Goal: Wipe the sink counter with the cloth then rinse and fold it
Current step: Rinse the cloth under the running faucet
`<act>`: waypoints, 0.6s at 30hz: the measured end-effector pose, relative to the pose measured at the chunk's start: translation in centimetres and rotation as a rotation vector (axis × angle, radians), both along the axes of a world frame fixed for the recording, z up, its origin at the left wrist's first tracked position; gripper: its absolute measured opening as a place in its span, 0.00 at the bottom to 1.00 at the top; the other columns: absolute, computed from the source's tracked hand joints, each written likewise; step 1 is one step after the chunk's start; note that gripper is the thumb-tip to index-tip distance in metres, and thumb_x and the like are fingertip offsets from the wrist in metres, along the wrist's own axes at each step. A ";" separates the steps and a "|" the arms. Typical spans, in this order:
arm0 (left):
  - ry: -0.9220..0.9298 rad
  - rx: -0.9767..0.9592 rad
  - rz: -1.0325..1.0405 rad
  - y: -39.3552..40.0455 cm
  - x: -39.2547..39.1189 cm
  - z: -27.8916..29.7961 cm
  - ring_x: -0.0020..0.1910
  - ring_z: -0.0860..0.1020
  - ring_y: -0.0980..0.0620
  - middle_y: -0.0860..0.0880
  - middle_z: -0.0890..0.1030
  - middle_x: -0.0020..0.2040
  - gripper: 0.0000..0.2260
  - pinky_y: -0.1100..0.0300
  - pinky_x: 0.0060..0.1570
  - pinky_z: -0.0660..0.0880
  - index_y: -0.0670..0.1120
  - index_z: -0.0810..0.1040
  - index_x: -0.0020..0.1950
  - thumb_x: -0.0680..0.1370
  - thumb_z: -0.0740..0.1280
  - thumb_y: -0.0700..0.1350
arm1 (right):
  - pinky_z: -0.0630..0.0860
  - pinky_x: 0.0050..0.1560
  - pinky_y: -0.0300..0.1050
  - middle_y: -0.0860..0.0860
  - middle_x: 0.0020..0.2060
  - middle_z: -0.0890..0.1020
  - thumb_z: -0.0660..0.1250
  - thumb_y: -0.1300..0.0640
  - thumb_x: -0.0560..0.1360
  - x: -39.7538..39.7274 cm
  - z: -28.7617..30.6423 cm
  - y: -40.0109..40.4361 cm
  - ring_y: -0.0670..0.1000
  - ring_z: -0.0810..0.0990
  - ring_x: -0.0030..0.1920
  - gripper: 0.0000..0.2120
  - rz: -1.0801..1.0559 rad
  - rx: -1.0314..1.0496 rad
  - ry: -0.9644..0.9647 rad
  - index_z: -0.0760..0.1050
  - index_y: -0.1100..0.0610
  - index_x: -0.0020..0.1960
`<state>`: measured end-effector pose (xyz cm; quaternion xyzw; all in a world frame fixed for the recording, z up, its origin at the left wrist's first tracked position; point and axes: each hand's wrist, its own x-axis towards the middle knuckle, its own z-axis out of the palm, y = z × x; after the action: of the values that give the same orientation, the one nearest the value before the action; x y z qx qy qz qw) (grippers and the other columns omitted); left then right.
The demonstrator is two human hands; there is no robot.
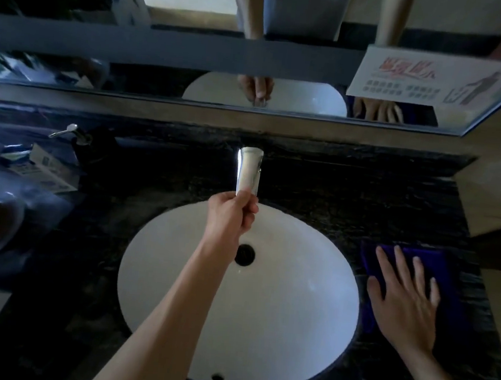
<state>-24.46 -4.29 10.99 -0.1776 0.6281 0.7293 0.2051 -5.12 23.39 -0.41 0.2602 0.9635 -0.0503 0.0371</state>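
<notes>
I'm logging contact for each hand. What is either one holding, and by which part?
The left hand grips the faucet at its spout end. The right hand holds nothing; it lies flat, fingers spread, on the blue cloth.

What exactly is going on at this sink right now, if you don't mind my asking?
A person is cleaning a bathroom sink counter. The right hand lies flat, fingers spread, on a dark blue cloth spread on the black counter beside the white basin. The left hand reaches across the basin with its fingers curled around the tip of the chrome faucet. No running water is clearly visible.
</notes>
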 end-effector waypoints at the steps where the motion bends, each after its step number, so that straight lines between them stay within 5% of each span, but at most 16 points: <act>1: 0.009 0.006 0.010 0.1 -0.3 0.5 0.24 0.66 0.55 0.47 0.74 0.31 0.14 0.66 0.21 0.62 0.39 0.77 0.40 0.83 0.62 0.42 | 0.53 0.78 0.63 0.47 0.82 0.57 0.49 0.39 0.79 -0.1 0.0 0.0 0.56 0.55 0.81 0.31 0.004 0.004 -0.008 0.50 0.39 0.81; 14: -0.006 0.006 0.006 -0.6 -0.2 1.4 0.27 0.70 0.53 0.47 0.78 0.32 0.13 0.60 0.28 0.62 0.40 0.82 0.46 0.82 0.65 0.48 | 0.53 0.78 0.65 0.47 0.83 0.52 0.44 0.35 0.80 -0.3 0.5 -0.1 0.57 0.53 0.82 0.31 -0.016 -0.005 -0.072 0.46 0.40 0.82; 18: -0.025 -0.040 0.047 -2.1 1.9 1.0 0.27 0.70 0.53 0.45 0.79 0.34 0.08 0.59 0.29 0.63 0.40 0.81 0.48 0.80 0.66 0.43 | 0.47 0.78 0.65 0.60 0.82 0.44 0.44 0.28 0.76 0.3 0.7 -2.4 0.62 0.46 0.82 0.43 -0.297 -0.060 -0.139 0.38 0.50 0.83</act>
<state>-22.53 -6.35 11.97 -0.2054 0.6356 0.7190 0.1919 -4.80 21.02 0.29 0.4015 0.9076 -0.0658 0.1033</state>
